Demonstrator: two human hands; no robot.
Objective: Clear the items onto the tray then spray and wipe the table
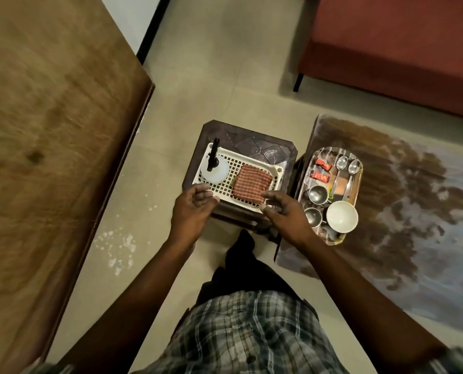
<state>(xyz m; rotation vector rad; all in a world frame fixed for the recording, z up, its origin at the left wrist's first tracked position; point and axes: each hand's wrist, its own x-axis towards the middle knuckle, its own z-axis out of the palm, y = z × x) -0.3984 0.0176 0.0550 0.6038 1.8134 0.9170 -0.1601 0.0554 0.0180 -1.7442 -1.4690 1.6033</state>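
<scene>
Beige floor tiles are surrounding a dark stool where a white slotted basket is carrying a spray bottle and a folded checked cloth. Just beside it, a steel tray is sitting on the table, holding spoons, cups and a white bowl. We are reaching our left hand and right hand, both open, to the basket's near edge.

1. Both hands, left hand and right hand, hovered open at the basket's near edge.
2. The basket held a spray bottle and cloth.
3. The tray carried spoons, cups and a bowl.
</scene>
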